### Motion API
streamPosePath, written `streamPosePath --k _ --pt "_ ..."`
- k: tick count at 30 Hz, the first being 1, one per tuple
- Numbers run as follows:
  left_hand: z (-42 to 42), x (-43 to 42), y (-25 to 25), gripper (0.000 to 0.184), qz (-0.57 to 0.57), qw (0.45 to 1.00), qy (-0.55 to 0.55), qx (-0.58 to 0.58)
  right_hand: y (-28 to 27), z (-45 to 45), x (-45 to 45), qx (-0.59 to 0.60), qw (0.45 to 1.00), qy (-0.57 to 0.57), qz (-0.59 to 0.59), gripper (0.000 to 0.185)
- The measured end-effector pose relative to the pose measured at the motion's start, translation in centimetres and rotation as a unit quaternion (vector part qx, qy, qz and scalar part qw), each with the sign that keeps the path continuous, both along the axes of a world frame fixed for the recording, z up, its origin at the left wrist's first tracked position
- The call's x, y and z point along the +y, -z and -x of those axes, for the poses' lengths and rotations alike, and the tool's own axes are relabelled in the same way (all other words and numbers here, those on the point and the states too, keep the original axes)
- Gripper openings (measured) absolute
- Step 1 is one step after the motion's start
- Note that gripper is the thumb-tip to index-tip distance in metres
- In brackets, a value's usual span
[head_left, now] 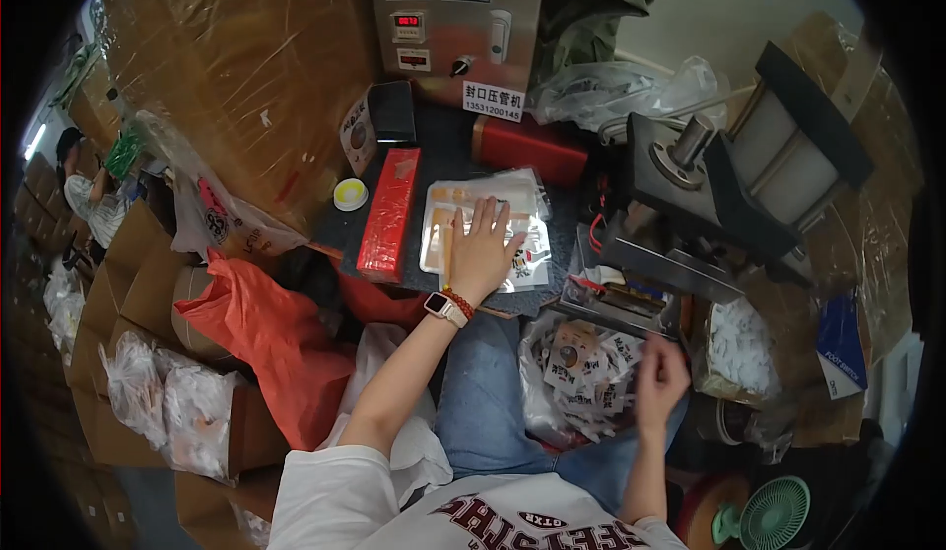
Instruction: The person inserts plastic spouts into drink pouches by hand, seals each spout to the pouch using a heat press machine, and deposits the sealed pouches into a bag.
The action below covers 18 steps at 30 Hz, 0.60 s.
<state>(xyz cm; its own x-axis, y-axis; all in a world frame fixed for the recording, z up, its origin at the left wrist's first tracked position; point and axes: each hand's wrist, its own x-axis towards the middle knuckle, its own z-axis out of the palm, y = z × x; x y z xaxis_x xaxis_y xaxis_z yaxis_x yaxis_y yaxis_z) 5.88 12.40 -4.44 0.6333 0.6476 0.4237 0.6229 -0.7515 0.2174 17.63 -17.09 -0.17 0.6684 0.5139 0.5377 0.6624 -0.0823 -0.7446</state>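
On the dark work surface, my left hand [483, 252] lies with its fingers spread over a white tray [434, 217] and some clear printed pouches [530, 262]. A watch and a red bead bracelet are on that wrist. My right hand [661, 380] is raised at the right side of a clear bag [537, 382] filled with small printed packets [581, 365]. Its fingers are curled and blurred, and whether they hold anything cannot be made out.
A sealing machine [690, 195] stands at the right, below a control panel [448, 28]. Left of the tray are a long red box [390, 217] and a yellow-white round lid [350, 194]. Cartons, a red bag [271, 343], a green fan [776, 514] and a distant person [94, 195] surround the area.
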Motion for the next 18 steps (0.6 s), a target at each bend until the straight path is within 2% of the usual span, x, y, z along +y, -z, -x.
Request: streamPosePath --k 1,3,4,5,6,7,9,10,11,13,14,16,18 --pt "0.3 -0.3 -0.7 0.056 -0.034 0.997 0.027 -0.060 -1.1 -2.0 -1.8 0.012 0.997 0.079 -0.022 0.018" --pt "1.4 -2.4 -3.1 0.058 -0.064 0.995 0.044 -0.069 -1.7 -7.8 -5.2 -0.128 0.972 0.176 0.083 0.021" --pt "2.0 -3.8 -4.3 0.060 -0.094 0.991 0.054 -0.080 -1.8 -9.7 -6.0 -0.123 0.972 0.184 0.083 0.021" --pt "2.6 -5.6 -4.9 0.064 -0.095 0.992 0.071 -0.054 -1.7 -11.3 -6.5 -0.107 0.960 0.169 0.196 0.025" --pt "3.2 -6.9 -3.0 0.068 -0.049 0.995 0.092 0.004 -1.6 -12.2 -6.7 -0.091 0.936 0.150 0.307 0.029" --pt "3.6 -8.2 -1.2 0.071 -0.004 0.992 0.110 0.060 -1.6 -12.5 -6.6 -0.087 0.936 0.152 0.307 0.029" --pt "4.4 -10.0 0.3 0.057 -0.043 0.990 0.134 0.007 -1.6 -12.4 -5.9 -0.158 0.898 0.173 0.373 0.034" --pt "4.9 -9.9 1.4 0.052 -0.060 0.989 0.137 -0.007 -1.9 -11.8 -5.6 -0.199 0.892 0.192 0.357 0.029" --pt "5.3 -10.2 0.8 0.047 -0.045 0.985 0.150 -0.068 -2.2 -11.5 -5.3 -0.194 0.892 0.195 0.358 0.029" --pt "5.6 -10.6 -0.1 0.044 -0.017 0.984 0.148 -0.095 -2.7 -11.7 -5.3 -0.209 0.859 0.217 0.415 0.019" --pt "5.5 -10.8 -0.9 0.044 0.016 0.987 0.124 -0.102 -2.3 -12.0 -5.5 -0.206 0.857 0.218 0.418 0.019" --pt "5.5 -10.8 -1.5 0.043 0.032 0.985 0.134 -0.101 -0.8 -12.4 -5.7 -0.259 0.820 0.239 0.450 0.013" --pt "5.5 -10.7 -2.0 0.041 0.049 0.986 0.130 -0.095 -0.6 -12.8 -5.5 -0.245 0.820 0.230 0.464 0.014"
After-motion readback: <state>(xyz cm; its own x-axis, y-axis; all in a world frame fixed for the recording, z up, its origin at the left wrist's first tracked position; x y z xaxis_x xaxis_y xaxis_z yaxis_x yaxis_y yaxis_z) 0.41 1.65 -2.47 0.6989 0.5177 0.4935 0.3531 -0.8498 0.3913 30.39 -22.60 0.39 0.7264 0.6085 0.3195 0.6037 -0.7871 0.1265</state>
